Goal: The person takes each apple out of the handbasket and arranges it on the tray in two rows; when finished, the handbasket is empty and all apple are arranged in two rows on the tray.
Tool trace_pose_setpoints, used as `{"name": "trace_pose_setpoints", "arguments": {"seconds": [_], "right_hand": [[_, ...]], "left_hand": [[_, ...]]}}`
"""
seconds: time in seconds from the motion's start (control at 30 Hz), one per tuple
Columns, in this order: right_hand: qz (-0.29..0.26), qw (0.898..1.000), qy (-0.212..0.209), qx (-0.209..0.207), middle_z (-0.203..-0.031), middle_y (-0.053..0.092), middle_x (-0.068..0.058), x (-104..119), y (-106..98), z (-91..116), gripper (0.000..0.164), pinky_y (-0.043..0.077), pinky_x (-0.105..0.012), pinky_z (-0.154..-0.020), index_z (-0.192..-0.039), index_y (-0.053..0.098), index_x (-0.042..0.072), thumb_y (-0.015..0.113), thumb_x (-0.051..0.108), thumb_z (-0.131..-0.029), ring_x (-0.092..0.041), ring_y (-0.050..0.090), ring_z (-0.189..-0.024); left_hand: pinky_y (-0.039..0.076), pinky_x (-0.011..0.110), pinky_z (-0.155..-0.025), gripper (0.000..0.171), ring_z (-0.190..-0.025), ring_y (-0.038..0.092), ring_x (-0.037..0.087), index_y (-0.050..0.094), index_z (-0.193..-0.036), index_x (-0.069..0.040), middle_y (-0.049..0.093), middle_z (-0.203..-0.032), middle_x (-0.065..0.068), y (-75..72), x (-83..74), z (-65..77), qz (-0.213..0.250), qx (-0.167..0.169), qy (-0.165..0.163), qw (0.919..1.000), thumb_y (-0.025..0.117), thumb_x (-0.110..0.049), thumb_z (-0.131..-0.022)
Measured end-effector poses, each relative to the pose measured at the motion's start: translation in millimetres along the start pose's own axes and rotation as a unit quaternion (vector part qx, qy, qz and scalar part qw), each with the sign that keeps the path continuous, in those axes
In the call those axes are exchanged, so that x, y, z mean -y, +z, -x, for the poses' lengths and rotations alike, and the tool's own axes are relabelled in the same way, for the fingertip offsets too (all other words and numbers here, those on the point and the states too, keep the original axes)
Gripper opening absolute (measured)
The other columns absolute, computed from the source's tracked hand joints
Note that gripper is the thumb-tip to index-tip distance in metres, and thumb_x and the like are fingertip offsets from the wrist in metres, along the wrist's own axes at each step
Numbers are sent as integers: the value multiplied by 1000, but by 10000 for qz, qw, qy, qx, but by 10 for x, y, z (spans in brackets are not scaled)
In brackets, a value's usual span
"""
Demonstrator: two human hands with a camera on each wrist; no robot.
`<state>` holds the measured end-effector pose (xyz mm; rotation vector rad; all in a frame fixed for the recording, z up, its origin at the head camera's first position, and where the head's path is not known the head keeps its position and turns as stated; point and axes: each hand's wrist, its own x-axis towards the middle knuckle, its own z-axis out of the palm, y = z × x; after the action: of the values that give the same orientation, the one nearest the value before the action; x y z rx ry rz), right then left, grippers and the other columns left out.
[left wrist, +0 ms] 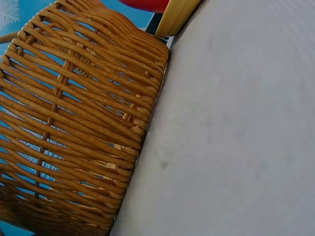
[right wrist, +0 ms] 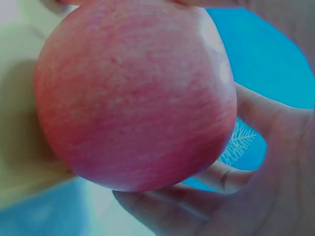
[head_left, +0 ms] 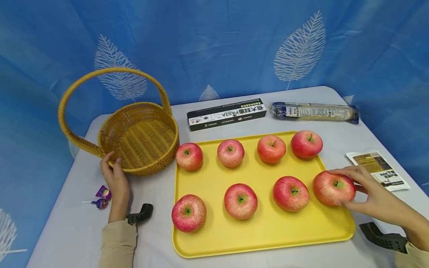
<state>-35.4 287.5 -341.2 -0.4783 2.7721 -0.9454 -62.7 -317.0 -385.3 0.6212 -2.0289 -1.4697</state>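
At the right end of the yellow tray [head_left: 264, 238], my right hand [head_left: 372, 195] grips a red apple [head_left: 330, 188], fingers over its far side and thumb at its near side. The same apple [right wrist: 138, 98] fills most of the right wrist view, with fingers curled round it. My left hand [head_left: 117, 182] holds the near rim of the wicker basket [head_left: 144, 141], beside the foot of its tall handle. In the left wrist view only the woven basket wall [left wrist: 78, 113] shows, not the hand. Several other apples, such as one beside the gripped apple [head_left: 291, 193], sit in two rows on the tray.
Behind the tray lie a black pasta box [head_left: 228, 114] and a clear noodle packet [head_left: 315, 112]. A flat sachet [head_left: 378, 169] is at the right edge of the white table [head_left: 157, 238]. Left of my left wrist are a lollipop [head_left: 100, 203] and a purple wrapped candy [head_left: 104, 192].
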Motion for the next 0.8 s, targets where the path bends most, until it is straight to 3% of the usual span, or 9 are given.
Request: {"name": "trace_pose_setpoints", "arguments": {"seconds": [0.23, 0.4, 0.57, 0.63, 0.7, 0.8], "right_hand": [[-298, 9991, -275, -96, -118, 28, 19, 85, 133, 77, 73, 31, 1, -76, -131, 42, 11, 76, 5, -66, 13, 33, -101], [-161, 9987, -435, -192, -122, 25, 23, 106, 166, 107, 75, 27, 1, -75, -132, 42, 11, 76, 4, -66, 13, 27, -104], [-110, 9983, -577, -57, -132, 19, 27, 108, 172, 133, 80, 21, 2, -86, -136, 36, 11, 75, 2, -66, 15, 19, -115], [-159, 9982, -583, 14, -137, 16, 26, 121, 158, 146, 84, 17, 4, -86, -139, 31, 11, 74, 2, -67, 16, 16, -118], [-139, 9982, -574, -31, -141, 14, 25, 150, 118, 153, 88, 16, 5, -86, -141, 28, 11, 74, 0, -67, 17, 13, -122], [53, 9971, -552, -518, -146, 14, 18, 232, 6, 129, 86, 14, 6, -88, -140, 30, 11, 74, -1, -68, 18, 11, -125]], "left_hand": [[17, 30, -111, 36, -135, 21, 10, 38, -130, -15, 28, -141, 2, -29, 14, 2, -12, 121, 20, 9999, 35, -24, -95], [17, 30, -111, 37, -135, 21, 9, 38, -131, -17, 28, -141, 1, -37, 18, 0, -50, 128, 19, 9999, 34, -25, -95], [17, 29, -111, 38, -134, 22, 9, 38, -133, -16, 30, -142, 1, -57, -19, 22, -127, -37, -18, 9999, 35, -26, -96], [20, 30, -109, 39, -132, 25, 11, 38, -133, -15, 30, -141, 3, -76, -70, 38, -217, -177, 73, 9996, 36, -26, -96], [23, 30, -106, 39, -130, 28, 13, 39, -132, -12, 31, -139, 5, -116, -163, 44, -341, -379, 374, 9980, 39, -25, -95], [23, 28, -103, 40, -127, 29, 12, 36, -132, -13, 29, -138, 3, -274, -445, 19, -614, -725, 685, 9931, 42, -23, -94]]}}
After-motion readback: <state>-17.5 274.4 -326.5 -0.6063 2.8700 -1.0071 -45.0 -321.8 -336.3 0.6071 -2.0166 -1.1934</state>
